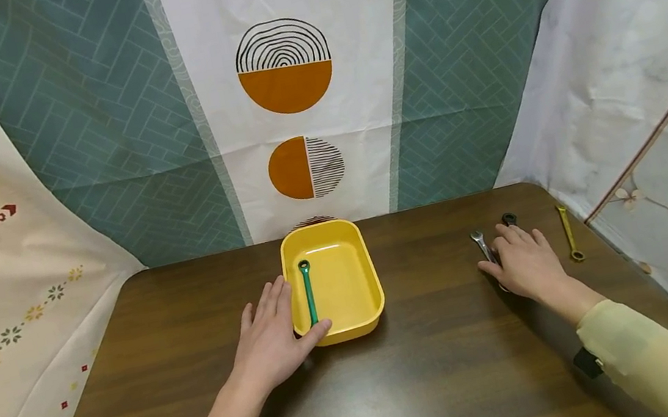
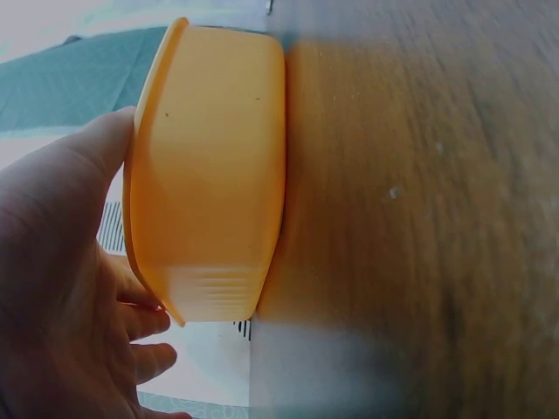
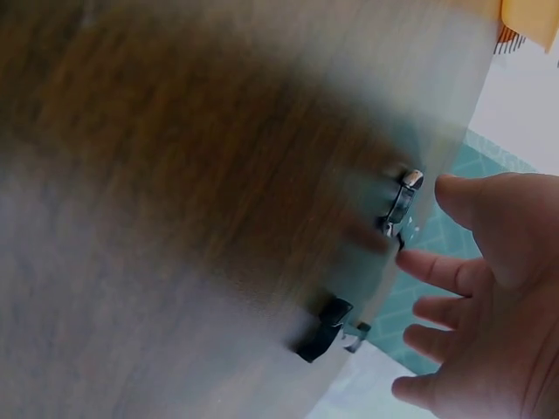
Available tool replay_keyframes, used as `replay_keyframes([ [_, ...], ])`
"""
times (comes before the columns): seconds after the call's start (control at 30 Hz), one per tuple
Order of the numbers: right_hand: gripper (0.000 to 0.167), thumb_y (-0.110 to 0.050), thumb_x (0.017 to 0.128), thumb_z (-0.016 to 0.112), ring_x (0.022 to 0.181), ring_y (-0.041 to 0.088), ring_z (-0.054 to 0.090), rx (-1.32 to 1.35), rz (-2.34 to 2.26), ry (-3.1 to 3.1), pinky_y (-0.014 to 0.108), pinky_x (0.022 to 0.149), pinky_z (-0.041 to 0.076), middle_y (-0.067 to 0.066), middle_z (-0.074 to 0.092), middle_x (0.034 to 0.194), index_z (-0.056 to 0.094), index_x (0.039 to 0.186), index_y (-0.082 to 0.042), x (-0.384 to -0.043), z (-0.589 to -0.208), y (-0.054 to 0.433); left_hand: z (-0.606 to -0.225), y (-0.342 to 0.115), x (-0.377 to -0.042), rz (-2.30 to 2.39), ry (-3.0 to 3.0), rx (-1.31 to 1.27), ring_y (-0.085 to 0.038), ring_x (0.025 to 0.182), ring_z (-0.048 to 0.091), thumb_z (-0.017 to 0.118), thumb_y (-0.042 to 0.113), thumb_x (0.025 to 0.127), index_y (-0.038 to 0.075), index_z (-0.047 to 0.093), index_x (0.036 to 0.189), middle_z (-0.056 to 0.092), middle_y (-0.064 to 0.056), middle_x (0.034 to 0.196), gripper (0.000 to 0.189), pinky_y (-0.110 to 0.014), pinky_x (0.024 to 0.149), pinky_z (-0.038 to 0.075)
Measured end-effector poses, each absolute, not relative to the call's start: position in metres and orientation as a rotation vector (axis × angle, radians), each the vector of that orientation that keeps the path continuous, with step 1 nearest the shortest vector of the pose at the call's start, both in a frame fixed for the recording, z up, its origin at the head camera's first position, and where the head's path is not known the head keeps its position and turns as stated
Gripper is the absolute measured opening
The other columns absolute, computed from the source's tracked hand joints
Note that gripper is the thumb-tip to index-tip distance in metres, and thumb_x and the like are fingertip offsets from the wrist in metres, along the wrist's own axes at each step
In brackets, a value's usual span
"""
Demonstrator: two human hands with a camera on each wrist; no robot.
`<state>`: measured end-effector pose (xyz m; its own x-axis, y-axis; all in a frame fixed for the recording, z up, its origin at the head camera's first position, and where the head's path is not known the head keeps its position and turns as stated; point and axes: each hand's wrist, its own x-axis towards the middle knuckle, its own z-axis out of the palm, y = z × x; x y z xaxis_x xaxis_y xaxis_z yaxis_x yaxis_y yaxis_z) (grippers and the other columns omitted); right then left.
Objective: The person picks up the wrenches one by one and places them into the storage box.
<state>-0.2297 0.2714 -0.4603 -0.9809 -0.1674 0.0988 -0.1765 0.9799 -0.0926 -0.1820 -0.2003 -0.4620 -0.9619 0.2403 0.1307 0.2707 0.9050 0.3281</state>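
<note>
While only the head view showed the green wrench (image 1: 309,293), your left hand (image 1: 270,343) and right hand (image 1: 527,266) spread empty fingers.

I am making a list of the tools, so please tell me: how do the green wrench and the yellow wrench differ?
The green wrench lies inside the tray, while the yellow wrench lies on the table, near its right edge. In the head view, the green wrench has a ring at its far end; the yellow wrench has one at its near end. Both are slim.
</note>
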Motion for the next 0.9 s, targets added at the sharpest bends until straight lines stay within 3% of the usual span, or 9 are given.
replay_keyframes([
  [0.47, 0.036, -0.037, 0.109, 0.071, 0.149, 0.059, 0.041, 0.249, 0.157, -3.048, 0.079, 0.120, 0.025, 0.038, 0.048, 0.158, 0.068, 0.096, -0.003, -0.2322, -0.4634, 0.2742, -0.4616, -0.1996, -0.1821, -0.527, -2.978, -0.410, -0.042, 0.166, 0.023, 0.065, 0.075, 0.100, -0.004, 0.031, 0.171, 0.025, -0.021, 0.180, 0.112, -0.074, 0.127, 0.021],
  [0.9, 0.029, -0.027, 0.107, 0.071, 0.148, 0.060, 0.042, 0.266, 0.144, -3.037, 0.078, 0.119, 0.028, 0.039, 0.050, 0.156, 0.064, 0.093, -0.003, -0.2355, -0.4663, 0.2750, -0.4615, -0.1987, -0.1825, -0.538, -2.971, -0.405, -0.043, 0.166, 0.024, 0.067, 0.074, 0.099, -0.004, 0.031, 0.171, 0.023, -0.023, 0.180, 0.111, -0.075, 0.126, 0.023],
])
